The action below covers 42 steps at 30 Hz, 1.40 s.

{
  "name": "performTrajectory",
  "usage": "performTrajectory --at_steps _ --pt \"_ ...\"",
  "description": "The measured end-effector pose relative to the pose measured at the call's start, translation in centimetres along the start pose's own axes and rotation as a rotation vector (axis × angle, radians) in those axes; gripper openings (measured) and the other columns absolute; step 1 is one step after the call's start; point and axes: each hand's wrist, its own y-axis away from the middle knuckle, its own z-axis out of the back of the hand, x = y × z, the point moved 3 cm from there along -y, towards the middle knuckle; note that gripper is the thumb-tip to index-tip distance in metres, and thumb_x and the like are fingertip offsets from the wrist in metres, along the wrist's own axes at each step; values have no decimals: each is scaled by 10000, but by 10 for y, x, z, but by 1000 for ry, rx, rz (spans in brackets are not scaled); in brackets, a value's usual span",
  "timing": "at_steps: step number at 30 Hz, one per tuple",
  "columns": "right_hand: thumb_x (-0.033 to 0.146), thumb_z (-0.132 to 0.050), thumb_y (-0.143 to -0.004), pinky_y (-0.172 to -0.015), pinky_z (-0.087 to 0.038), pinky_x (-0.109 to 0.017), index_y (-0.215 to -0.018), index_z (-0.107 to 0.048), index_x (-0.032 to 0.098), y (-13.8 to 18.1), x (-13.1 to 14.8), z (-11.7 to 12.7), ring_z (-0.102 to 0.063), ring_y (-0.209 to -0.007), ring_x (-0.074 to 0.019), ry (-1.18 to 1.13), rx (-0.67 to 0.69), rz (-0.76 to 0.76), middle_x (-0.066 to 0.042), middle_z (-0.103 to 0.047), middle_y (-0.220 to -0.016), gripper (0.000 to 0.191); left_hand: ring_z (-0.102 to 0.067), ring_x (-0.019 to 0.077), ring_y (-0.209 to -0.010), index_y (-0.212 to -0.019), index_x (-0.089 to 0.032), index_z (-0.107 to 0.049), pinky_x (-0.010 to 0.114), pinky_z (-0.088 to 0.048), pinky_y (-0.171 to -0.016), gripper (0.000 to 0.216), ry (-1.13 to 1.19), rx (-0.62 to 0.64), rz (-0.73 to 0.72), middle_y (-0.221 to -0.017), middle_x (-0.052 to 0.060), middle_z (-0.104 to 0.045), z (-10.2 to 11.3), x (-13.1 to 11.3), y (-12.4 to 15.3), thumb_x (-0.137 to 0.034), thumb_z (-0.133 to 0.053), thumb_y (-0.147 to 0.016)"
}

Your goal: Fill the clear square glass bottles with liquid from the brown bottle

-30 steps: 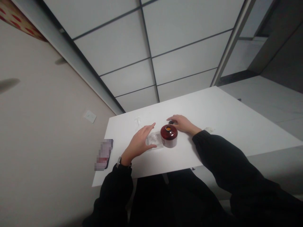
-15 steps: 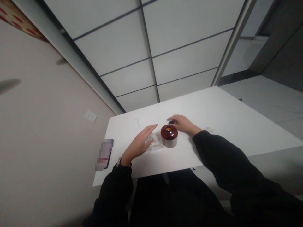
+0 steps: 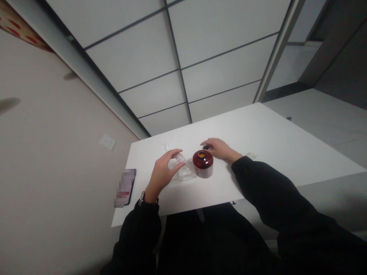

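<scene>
My left hand [image 3: 164,169] curves its thumb and fingers around a clear round stopper-like piece [image 3: 180,158], held above a clear glass or plastic container [image 3: 187,175]. The container's exact shape is hard to make out. Right beside it stands a dark red-brown glass bottle [image 3: 203,164], upright, with its neck uncovered. Behind the bottle, my right hand [image 3: 218,148] rests on the table with its fingertips closed on a small black cap [image 3: 205,147].
On the white table [image 3: 246,130], a transparent piece [image 3: 165,146] lies at the back left. A phone [image 3: 126,187], partly blurred, is near the left edge by the wall. Something pale and crumpled [image 3: 252,155] lies past my right wrist.
My left hand has turned and curled its fingers around the clear round piece, where before it was stretched out over the container. My right hand stays on the black cap.
</scene>
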Motion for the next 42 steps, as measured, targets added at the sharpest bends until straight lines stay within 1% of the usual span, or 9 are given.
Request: performTrajectory --at_steps 5,10,16,26,29,31,33,38,42 --pt "433 -697 -980 -859 -460 -376 -1231 -774 216 -1 -2 -2 -687 -946 -272 5 6 -3 -106 -782 -1036 341 -750 199 -1005 -1169 -220 -703 364 -647 -939 211 14 19 0 -1122 49 -774 4 -3 -5 -275 -760 -974" --pt "440 -693 -981 -839 -455 -365 -1245 -771 217 -1 -2 -1 -680 -911 -256 0 12 -8 -102 -779 -1041 354 -729 190 -1076 -1198 -228 -701 334 -651 -939 247 58 -29 13 -1175 59 -749 7 -6 -7 -200 -747 -957" --pt "442 -704 -973 -829 -448 -362 -1237 -774 218 -1 -2 0 -677 -914 -260 -6 12 -10 -103 -776 -1028 353 -727 193 -1097 -1202 -233 -697 335 -646 -955 237 57 -57 18 -1181 57 -750 12 -5 -6 -205 -723 -968" --pt "427 -701 -968 -833 -456 -363 -1217 -772 220 -1 -1 0 -669 -890 -247 -6 16 0 -90 -767 -993 332 -723 207 -1111 -1242 -228 -706 351 -665 -915 244 62 5 58 -1240 79 -746 3 -2 -10 -263 -674 -1003" --pt "412 -703 -967 -835 -460 -367 -1218 -773 217 -1 -1 0 -669 -895 -252 -7 16 -4 -96 -770 -1004 325 -725 207 -1078 -1241 -229 -697 362 -658 -917 256 37 91 55 -1210 73 -750 -1 -2 -10 -257 -696 -987" --pt "401 -707 -967 -832 -461 -361 -1216 -773 219 -1 0 1 -672 -895 -249 -9 16 -9 -93 -769 -1002 316 -729 203 -1035 -1219 -227 -697 367 -651 -917 238 9 124 44 -1180 66 -759 1 -2 -12 -252 -702 -982" --pt "392 -713 -965 -830 -462 -352 -1213 -774 225 0 1 2 -673 -893 -244 -13 18 -11 -87 -768 -999 305 -733 206 -1045 -1208 -230 -699 373 -646 -933 230 3 94 48 -1187 65 -765 10 -2 -16 -272 -706 -982" --pt "370 -723 -958 -816 -462 -355 -1209 -772 216 0 4 4 -665 -873 -245 -25 25 -16 -84 -756 -977 299 -737 225 -1133 -1287 -245 -674 416 -612 -1041 372 73 -17 139 -1293 69 -747 36 27 -45 -351 -753 -940" --pt "379 -719 -961 -815 -466 -365 -1208 -770 217 0 5 6 -668 -879 -254 -31 31 -21 -87 -750 -966 300 -739 213 -1093 -1293 -205 -673 415 -600 -1046 390 95 57 199 -1326 102 -728 24 74 -79 -362 -715 -938"
